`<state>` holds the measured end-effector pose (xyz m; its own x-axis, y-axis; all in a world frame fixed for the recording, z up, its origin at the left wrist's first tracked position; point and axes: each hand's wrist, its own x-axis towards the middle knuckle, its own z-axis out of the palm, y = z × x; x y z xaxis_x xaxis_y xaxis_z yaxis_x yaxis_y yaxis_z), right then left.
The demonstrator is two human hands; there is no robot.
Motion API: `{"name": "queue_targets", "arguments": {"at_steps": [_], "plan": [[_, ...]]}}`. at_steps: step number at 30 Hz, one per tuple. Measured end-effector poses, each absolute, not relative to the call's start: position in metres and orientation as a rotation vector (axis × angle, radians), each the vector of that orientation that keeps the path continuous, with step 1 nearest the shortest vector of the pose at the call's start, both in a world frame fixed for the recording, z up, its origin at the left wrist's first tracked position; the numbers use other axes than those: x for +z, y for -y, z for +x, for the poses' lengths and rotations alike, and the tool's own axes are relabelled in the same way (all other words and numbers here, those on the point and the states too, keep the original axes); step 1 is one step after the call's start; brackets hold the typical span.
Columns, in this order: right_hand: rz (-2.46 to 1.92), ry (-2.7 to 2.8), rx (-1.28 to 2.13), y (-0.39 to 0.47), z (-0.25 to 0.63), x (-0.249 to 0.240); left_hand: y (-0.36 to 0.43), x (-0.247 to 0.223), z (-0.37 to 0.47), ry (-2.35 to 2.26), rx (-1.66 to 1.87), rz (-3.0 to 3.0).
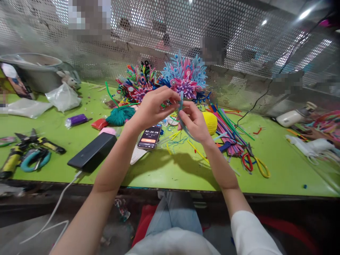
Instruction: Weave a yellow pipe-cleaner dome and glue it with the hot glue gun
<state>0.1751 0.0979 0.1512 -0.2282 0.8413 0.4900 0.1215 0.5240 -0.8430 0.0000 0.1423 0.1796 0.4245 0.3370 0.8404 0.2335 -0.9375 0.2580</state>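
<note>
Light blue pipe cleaners (181, 102) stand upright between my two hands, above the middle of the green table (170, 173). My left hand (159, 106) pinches at their upper part with thumb and fingertips. Curled round their lower part is my right hand (192, 120), with a blue strand hanging along its palm side. Behind the hands stand a blue and pink pipe-cleaner flower piece (186, 74) and a darker multicoloured one (138, 81). A lit phone (150, 136) lies below my left hand, and a yellow yarn ball (210, 123) sits just beyond my right hand.
A black power bank (92, 151), pliers (35, 159) and teal yarn (120, 116) are on the left. To the right lie a pipe-cleaner bundle (231, 131), scissors (261, 166) and a white glue gun (308, 145). Another person's hand (321, 134) shows at the far right.
</note>
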Motion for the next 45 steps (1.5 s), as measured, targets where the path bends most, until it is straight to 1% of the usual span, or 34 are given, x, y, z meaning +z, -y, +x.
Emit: {"name": "queue_targets", "arguments": {"at_steps": [4,8,15,21,27,37,43,45], "plan": [[-0.813,1.683,0.861,-0.100,0.176,0.148,-0.144,0.175,0.005,-0.520,1.436,2.379],[-0.836,1.641,0.812,-0.102,0.178,0.147,-0.152,0.169,0.008,-0.564,1.459,2.183],[-0.887,1.614,0.710,-0.104,0.184,0.149,-0.160,0.168,0.004,-0.556,1.415,2.079],[-0.905,1.645,0.778,-0.104,0.179,0.143,-0.156,0.166,0.009,-0.557,1.420,2.093],[-0.960,1.688,0.764,-0.105,0.174,0.138,-0.149,0.165,0.015,-0.601,1.457,2.173],[-1.028,1.719,0.709,-0.102,0.171,0.136,-0.151,0.157,0.020,-0.963,1.617,2.544],[-1.053,1.696,0.645,-0.104,0.174,0.135,-0.156,0.151,0.018,-1.005,1.699,2.434],[-1.046,1.688,0.631,-0.106,0.175,0.135,-0.160,0.149,0.015,-0.941,1.647,2.377]]}}
